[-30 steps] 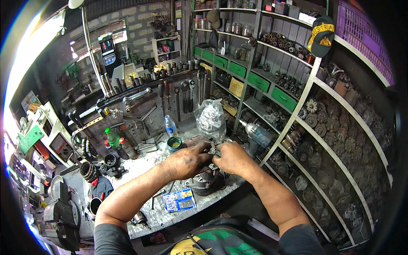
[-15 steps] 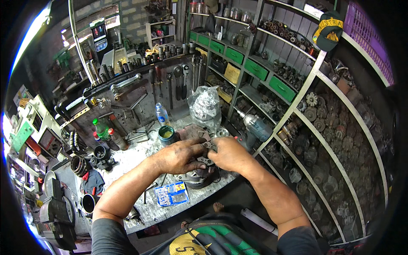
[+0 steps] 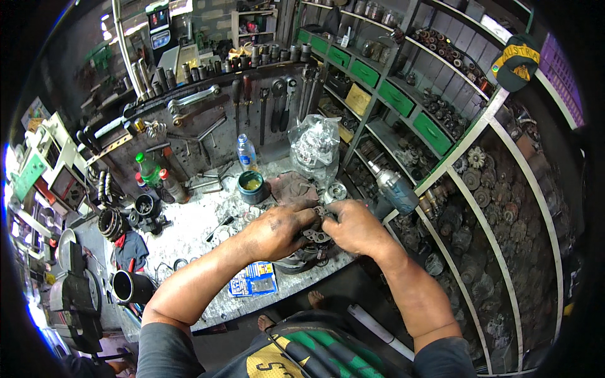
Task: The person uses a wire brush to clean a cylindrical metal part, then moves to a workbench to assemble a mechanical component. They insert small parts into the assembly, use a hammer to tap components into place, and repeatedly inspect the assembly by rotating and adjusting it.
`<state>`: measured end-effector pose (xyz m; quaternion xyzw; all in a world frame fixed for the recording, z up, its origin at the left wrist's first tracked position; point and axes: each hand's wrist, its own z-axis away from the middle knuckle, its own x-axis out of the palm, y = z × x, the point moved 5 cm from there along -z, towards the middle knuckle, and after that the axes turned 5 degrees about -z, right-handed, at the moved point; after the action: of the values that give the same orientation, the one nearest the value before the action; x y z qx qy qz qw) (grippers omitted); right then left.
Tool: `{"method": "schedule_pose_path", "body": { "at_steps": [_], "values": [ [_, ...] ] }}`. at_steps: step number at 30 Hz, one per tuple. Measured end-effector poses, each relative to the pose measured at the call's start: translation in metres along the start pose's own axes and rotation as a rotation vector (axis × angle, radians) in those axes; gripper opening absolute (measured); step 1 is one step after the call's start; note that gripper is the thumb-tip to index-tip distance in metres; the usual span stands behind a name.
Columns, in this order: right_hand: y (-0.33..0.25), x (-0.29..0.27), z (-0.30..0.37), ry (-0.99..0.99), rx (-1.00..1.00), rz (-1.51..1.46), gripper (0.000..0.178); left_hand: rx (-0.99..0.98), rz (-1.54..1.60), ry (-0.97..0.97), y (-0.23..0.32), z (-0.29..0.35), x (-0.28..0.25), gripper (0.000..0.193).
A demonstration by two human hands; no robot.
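Note:
Both my hands meet over a grey metal part with holes point(image 3: 317, 237), close to the workbench's near right edge. My left hand point(image 3: 277, 230) grips its left side with the fingers curled. On the other side my right hand point(image 3: 351, 228) is closed on it, thumb and fingers pressed together at its upper edge. Beneath the hands sits a dark, round metal assembly point(image 3: 295, 263), partly covered by the left hand. A crumpled brownish rag point(image 3: 293, 187) lies just beyond, and an open dark green tub with yellowish contents point(image 3: 252, 187) stands left of the rag.
A blue-and-white card package point(image 3: 253, 280) lies on the workbench point(image 3: 208, 309) left of the assembly. Bottles point(image 3: 151, 170), a clear plastic bag of parts point(image 3: 315, 148) and a dark cylinder point(image 3: 130, 286) stand about. An impact wrench point(image 3: 396, 189) is beside the shelves at right.
The view has shifted, so the bench contents sit differently in the picture. Both hands stay on the metal part; the right thumb and fingers have changed position slightly.

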<state>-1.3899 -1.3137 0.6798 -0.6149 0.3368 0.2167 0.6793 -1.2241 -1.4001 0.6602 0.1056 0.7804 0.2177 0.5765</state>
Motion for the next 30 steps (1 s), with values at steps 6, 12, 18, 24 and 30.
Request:
{"method": "schedule_pose_path", "body": {
  "at_steps": [6, 12, 18, 24, 30],
  "values": [
    [0.005, -0.001, -0.006, -0.041, -0.037, -0.119, 0.033, -0.006, 0.026, 0.063, 0.006, -0.001, -0.001, 0.051],
    [0.011, 0.002, -0.008, -0.064, 0.048, -0.044, 0.032, -0.027, 0.036, 0.101, 0.01, -0.001, -0.003, 0.045],
    [0.018, 0.001, -0.01, -0.129, 0.135, -0.071, 0.034, -0.04, 0.022, 0.058, 0.007, 0.001, 0.0, 0.039],
    [0.015, 0.001, -0.007, -0.162, 0.094, -0.112, 0.035, 0.059, 0.033, 0.216, 0.001, 0.01, 0.011, 0.045],
    [0.015, -0.003, -0.014, -0.167, -0.015, 0.044, 0.041, 0.106, -0.092, 0.416, -0.006, 0.019, 0.026, 0.056]
  ]
}}
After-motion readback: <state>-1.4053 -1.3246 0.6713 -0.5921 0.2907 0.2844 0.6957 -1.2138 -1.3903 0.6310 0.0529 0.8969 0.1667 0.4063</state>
